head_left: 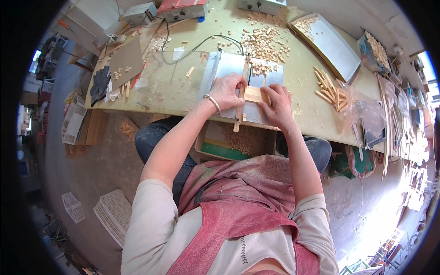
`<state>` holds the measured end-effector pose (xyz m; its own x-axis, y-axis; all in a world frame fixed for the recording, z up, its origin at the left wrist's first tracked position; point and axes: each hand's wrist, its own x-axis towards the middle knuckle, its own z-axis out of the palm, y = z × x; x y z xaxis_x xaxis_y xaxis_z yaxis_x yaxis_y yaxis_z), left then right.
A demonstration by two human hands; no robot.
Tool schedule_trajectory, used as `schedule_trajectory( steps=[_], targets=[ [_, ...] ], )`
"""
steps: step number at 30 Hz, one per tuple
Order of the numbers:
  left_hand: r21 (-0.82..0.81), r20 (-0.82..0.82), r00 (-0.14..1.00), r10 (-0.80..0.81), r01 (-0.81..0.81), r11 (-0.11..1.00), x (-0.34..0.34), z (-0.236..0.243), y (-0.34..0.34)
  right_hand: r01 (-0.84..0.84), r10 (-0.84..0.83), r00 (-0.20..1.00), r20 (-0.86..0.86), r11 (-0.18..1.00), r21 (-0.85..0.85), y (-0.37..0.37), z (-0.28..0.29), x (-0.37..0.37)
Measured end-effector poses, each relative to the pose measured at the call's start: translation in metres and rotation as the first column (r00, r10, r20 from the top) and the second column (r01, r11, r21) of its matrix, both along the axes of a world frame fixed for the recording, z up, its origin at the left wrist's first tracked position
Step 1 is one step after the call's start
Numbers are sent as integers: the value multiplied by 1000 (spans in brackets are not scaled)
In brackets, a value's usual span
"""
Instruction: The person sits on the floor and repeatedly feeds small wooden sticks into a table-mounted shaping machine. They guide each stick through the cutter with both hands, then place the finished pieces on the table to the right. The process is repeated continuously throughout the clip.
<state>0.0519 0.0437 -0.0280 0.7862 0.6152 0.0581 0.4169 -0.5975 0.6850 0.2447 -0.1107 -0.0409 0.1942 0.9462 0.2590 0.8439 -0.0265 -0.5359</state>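
My left hand (228,91), with a bangle on the wrist, curls its fingers and thumb at a narrow wooden guide strip (239,117) on a metal plate (225,65). My right hand (277,103) grips the right end of a pale wooden block (253,94) lying flat beside that strip, thumb and forefinger against it. A dark slot runs up the plate behind the block, and small cut cubes (262,67) are scattered over the plate's far part. A small offcut (244,117) sits below the block. Whether my left fingertips also touch the block is hard to tell.
The bench (321,114) holds loose cubes (265,40), a tray (325,48), a container of pieces (375,48), a stick pile (331,91), a cable, machines (183,9) and a dark glove (100,85). An open drawer of cubes (240,140) is over my lap. White crates (112,211) stand on the floor.
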Motion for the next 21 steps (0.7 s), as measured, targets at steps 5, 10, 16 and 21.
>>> schedule_trajectory(
  steps=[5, 10, 16, 21],
  targets=[
    [11, 42, 999, 13, -13, 1000, 7, -7, 11, 23, -23, 1000, 10, 1000, 4, 11, -1, 4],
    [11, 42, 999, 16, -16, 1000, 15, -9, 24, 33, -33, 999, 4, 999, -2, 23, 0, 11],
    [6, 26, 1000, 17, -17, 1000, 21, -6, 31, 42, -42, 999, -7, 999, -6, 33, -3, 19],
    [39, -40, 999, -26, 27, 999, 18, -3, 31, 36, -36, 999, 4, 999, -13, 34, 1, 21]
  ],
)
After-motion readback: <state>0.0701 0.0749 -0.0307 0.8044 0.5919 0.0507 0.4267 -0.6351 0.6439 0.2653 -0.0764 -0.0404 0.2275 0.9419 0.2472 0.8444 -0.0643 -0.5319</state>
